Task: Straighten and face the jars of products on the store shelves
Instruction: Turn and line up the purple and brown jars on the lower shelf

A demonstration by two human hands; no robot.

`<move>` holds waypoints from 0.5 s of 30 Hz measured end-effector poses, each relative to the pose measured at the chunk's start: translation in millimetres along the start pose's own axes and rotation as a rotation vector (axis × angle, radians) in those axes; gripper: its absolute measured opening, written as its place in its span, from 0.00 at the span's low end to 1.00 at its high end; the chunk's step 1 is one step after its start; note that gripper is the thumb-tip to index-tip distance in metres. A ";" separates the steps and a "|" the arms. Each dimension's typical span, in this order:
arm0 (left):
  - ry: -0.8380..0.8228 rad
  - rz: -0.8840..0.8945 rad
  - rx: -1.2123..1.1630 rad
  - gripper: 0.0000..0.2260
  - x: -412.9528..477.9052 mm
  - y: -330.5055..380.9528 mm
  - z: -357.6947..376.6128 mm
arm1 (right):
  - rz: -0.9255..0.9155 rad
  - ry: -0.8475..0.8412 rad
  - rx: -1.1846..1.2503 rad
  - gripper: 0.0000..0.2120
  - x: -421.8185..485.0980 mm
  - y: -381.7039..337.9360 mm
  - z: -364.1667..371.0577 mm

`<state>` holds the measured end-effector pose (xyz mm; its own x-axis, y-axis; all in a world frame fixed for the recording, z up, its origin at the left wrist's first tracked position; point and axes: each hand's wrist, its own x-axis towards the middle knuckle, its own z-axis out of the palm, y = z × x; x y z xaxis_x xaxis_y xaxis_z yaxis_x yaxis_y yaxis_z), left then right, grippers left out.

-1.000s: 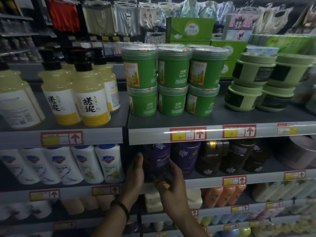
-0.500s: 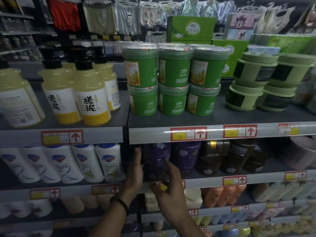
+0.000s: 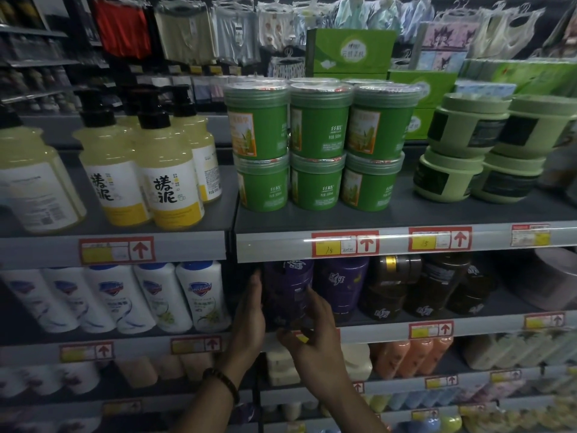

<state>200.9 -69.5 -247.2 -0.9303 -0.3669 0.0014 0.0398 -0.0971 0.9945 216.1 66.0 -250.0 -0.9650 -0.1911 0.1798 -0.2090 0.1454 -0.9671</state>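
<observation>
As both hands have crept higher than a second ago, the left hand lies flat, fingers together, against the purple jar at the left end of the second shelf. The right hand touches its front with fingers spread. I judge facing nearly done: the jar stands upright, logo toward the aisle.

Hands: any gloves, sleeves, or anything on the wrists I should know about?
No gloves or sleeves show on either arm. The left hand has a dark beaded bracelet round its wrist; the right hand has nothing on its wrist.
</observation>
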 end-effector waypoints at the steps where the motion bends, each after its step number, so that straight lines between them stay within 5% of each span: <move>1: 0.001 0.015 -0.009 0.20 -2.4 1.9 2.4 | 0.007 -0.001 0.002 0.39 0.6 -0.6 -0.1; 15: 0.049 0.030 0.064 0.30 -22.9 2.9 8.9 | 0.008 -0.007 0.019 0.38 5.6 3.1 -4.9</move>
<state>219.0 -53.1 -243.4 -0.9101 -0.4134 0.0279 0.0428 -0.0269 0.9987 209.3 70.2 -251.2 -0.9655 -0.1967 0.1707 -0.1980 0.1286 -0.9717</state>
